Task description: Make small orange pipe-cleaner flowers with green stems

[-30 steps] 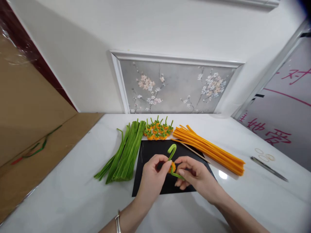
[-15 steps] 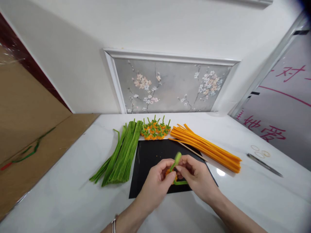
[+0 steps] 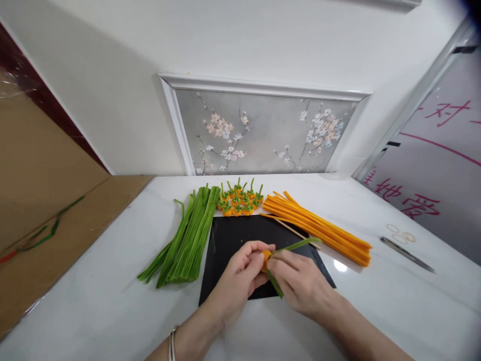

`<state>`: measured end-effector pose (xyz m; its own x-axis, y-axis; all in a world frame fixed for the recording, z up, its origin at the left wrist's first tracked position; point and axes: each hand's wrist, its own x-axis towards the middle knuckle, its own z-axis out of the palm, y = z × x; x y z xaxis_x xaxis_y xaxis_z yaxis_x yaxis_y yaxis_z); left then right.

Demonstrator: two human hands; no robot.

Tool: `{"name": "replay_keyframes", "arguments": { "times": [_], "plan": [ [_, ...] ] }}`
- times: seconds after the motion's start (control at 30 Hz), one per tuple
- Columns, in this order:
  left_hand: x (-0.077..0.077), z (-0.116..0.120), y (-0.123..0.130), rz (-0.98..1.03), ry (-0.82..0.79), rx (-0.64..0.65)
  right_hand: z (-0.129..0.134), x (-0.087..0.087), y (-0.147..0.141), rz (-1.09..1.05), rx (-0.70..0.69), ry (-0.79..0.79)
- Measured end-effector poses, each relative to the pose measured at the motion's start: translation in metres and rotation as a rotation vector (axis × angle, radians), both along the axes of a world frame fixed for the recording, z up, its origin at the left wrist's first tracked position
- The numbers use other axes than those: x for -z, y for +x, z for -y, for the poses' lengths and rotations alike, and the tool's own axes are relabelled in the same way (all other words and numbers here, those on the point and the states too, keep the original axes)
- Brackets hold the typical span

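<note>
Over the black mat (image 3: 225,240), my left hand (image 3: 240,273) pinches a small orange pipe-cleaner pumpkin (image 3: 266,259), partly hidden by the fingers. My right hand (image 3: 300,281) is closed on a green pipe cleaner (image 3: 300,244) at the pumpkin's right side. One end of the green strip sticks out up and to the right; another green length hangs below the fingers. Behind the mat stands a cluster of finished-looking orange pumpkins with green stems (image 3: 238,200).
A bundle of green pipe cleaners (image 3: 191,240) lies left of the mat. Orange pipe cleaners (image 3: 319,228) lie to the right, beside a thin wooden stick (image 3: 293,229). Farther right are tweezers (image 3: 408,254) and several rubber bands (image 3: 400,234). Cardboard (image 3: 75,220) borders the left side.
The pumpkin has been turned in my fingers. The green end that stood upright now points right, and my right hand has rolled over with its back facing up.
</note>
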<state>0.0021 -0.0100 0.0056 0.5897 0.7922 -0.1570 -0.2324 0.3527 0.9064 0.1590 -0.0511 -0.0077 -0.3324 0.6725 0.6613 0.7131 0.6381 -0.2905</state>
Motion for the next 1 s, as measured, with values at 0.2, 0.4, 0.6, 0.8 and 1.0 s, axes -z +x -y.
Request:
{"name": "replay_keyframes", "arguments": {
  "times": [0.2,0.4,0.6,0.8,1.0],
  "plan": [
    [-0.003,0.003,0.001,-0.087,0.151,0.04,0.001,-0.003,0.005,-0.351,-0.021,-0.403],
    [-0.003,0.0,-0.002,-0.069,0.039,0.141,-0.005,-0.01,0.009,-0.518,0.004,-0.608],
    [-0.001,-0.002,-0.004,-0.05,0.009,0.155,-0.008,-0.008,0.005,-0.748,0.022,-0.762],
    [-0.005,0.0,0.001,-0.117,0.053,0.047,-0.007,-0.006,-0.003,-0.703,0.024,-0.675],
    [-0.001,-0.002,-0.002,-0.042,-0.038,0.086,-0.009,-0.001,-0.003,-0.859,0.049,-0.763]
  ]
}}
